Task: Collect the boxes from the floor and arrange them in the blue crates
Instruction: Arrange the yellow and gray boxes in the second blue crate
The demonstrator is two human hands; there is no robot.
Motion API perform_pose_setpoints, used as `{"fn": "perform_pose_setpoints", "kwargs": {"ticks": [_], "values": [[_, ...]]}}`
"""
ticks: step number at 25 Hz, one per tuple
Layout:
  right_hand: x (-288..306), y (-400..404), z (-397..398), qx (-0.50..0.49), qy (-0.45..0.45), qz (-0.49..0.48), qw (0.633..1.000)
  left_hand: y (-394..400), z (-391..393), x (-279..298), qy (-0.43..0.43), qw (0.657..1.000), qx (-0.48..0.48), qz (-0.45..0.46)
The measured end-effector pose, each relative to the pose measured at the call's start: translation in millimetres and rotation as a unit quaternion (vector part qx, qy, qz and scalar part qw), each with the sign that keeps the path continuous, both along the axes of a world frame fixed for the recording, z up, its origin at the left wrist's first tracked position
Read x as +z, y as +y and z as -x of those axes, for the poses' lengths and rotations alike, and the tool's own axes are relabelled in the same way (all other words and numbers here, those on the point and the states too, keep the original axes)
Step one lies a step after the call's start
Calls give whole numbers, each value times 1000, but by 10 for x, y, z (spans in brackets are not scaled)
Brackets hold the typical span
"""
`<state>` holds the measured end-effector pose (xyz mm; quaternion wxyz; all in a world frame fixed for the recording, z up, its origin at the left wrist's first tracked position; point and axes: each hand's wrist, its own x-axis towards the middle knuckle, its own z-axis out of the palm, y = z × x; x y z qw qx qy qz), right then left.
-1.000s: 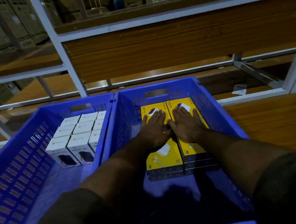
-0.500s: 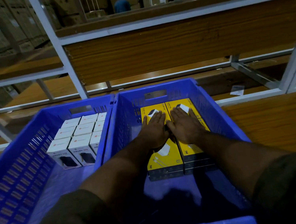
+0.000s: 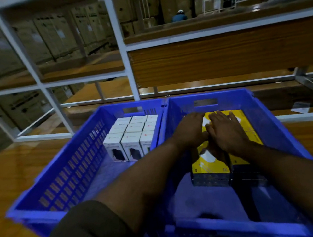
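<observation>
Both hands, left [image 3: 191, 131] and right [image 3: 227, 132], lie flat with straight fingers on yellow boxes [image 3: 209, 163] in the right blue crate [image 3: 268, 113], at 1 o'clock.

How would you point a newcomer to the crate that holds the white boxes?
Start at the wooden shelf, where two blue crates stand side by side. Take the left crate, the one no hand is in. White boxes stand in rows at its far end, while the right crate holds flat yellow boxes under the left hand and right hand.
</observation>
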<state>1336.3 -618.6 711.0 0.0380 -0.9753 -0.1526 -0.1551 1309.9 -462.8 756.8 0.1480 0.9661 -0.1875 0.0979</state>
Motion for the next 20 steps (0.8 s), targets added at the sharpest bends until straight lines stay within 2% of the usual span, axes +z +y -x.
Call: {"fn": "perform_pose_setpoints", "kwargs": {"ticks": [3, 6, 9, 12, 15, 20], "values": [[198, 174, 82, 26, -14, -57, 998, 242, 145, 192, -68, 996, 18, 51], [446, 494, 179, 69, -33, -96, 992, 625, 206, 343, -118, 987, 78, 76], [733, 978, 214, 118, -48, -139, 982, 1159, 198, 375, -135, 978, 134, 91], [941, 1539, 201, 158, -55, -150, 974, 1742, 152, 285, -114, 974, 183, 67], [953, 2088, 163, 143, 9, -154, 978, 2266, 54, 154, -72, 976, 197, 62], [597, 2790, -77, 26, 169, -128, 977, 2786, -251, -36, -1, 982, 187, 27]]}}
